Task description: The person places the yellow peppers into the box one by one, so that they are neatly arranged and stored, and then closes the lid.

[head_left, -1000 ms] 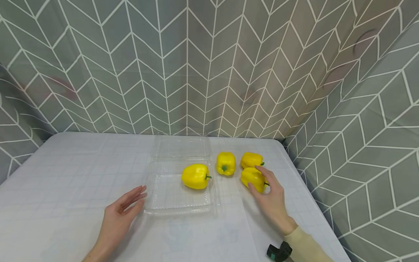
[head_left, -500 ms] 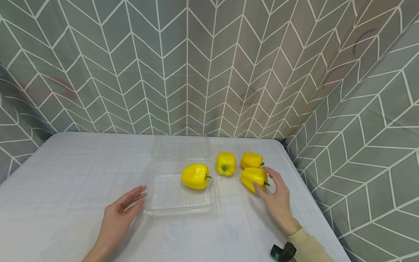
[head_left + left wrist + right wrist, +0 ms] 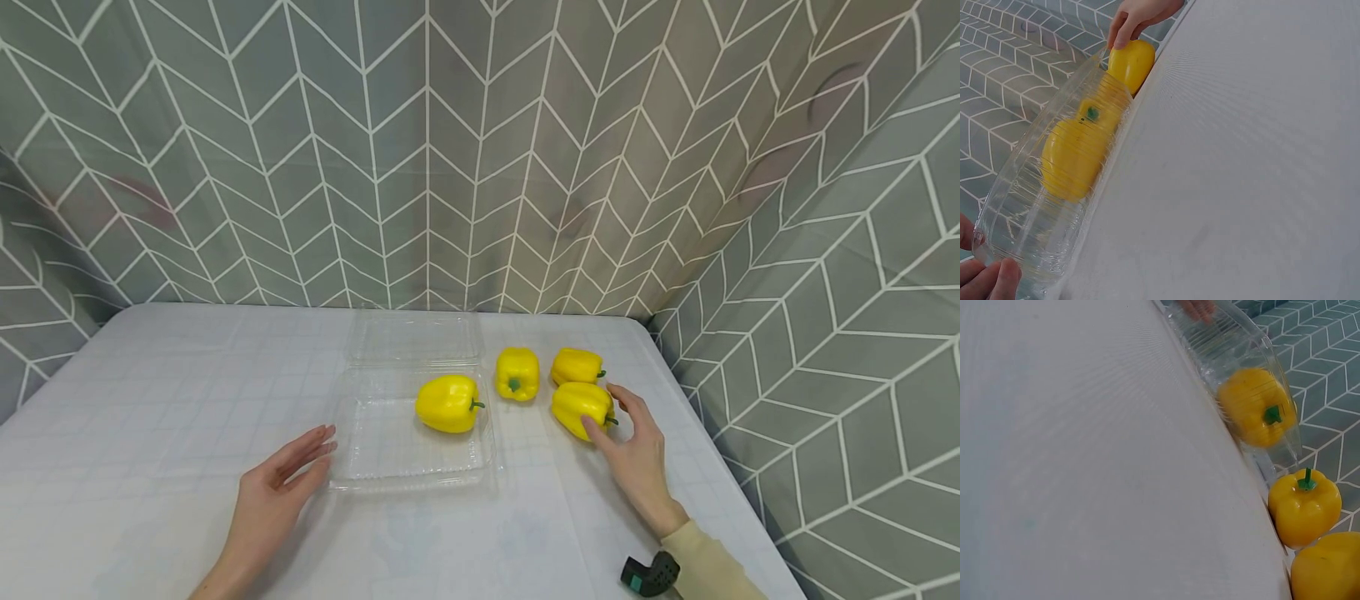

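Observation:
In the head view my left hand [image 3: 273, 492] lies at the left edge of a clear plastic clamshell box [image 3: 412, 479]. Its fingers are fairly straight, with the tips right at the wall. One yellow bell pepper [image 3: 447, 404] lies inside the box, stem to the right. To the right, my right hand [image 3: 637, 458] has thumb and fingers curled around the stem end of another yellow bell pepper [image 3: 579, 408], which rests on the table. The left wrist view shows this hand's fingers on that pepper [image 3: 1130, 65]. The far side of its grip is hidden.
A yellow bell pepper [image 3: 517, 375] stands just right of the box. Another yellow bell pepper [image 3: 576, 367] lies behind the held one. The box's lid [image 3: 416, 337] is folded back toward the patterned curtain [image 3: 450, 167]. A white cloth covers the table [image 3: 150, 400].
My right hand has shifted right, from around the middle of the near pepper to its stem end, and has hardly moved since. The left hand, box and peppers stay in place.

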Tool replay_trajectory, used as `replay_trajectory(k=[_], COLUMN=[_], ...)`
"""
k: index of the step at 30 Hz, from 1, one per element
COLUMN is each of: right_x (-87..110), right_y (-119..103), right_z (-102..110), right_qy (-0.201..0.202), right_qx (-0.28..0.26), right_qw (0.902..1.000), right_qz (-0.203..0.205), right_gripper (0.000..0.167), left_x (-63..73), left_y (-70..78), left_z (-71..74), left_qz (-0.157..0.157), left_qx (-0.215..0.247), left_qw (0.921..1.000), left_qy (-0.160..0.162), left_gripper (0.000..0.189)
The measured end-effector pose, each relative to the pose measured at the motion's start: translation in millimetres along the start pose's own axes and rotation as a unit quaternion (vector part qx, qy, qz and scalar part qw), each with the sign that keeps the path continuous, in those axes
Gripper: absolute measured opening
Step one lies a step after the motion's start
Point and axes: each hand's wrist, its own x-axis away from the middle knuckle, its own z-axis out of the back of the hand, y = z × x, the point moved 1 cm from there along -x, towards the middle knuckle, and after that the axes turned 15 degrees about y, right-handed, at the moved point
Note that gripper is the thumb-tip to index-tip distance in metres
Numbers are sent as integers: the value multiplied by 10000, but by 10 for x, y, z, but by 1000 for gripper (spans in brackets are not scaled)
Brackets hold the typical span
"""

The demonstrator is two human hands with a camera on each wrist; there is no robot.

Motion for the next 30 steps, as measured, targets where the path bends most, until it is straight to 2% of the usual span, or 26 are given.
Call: replay_trajectory(k=[9,16,25,30], right_x=[29,40,44,47], right_y=[48,58,73,79], right_z=[-10,-21,-33,-33], right_qy=[-81,-135,-84,-53], right_qx=[66,151,168,197], right_qw=[9994,9991,9992,9991], right_qz=[-319,-366,-355,-362], right_gripper=[60,61,61,60], left_x=[-2,-11,0,-3], left_y=[1,-11,3,0], left_z=[-8,-1,0,-1], left_qz=[-11,163,-9,-6], left_qx=[-106,-217,-59,-94], left_qw=[9999,9996,10000,10000], left_qy=[5,-38,-6,-13], left_gripper=[38,40,39,40])
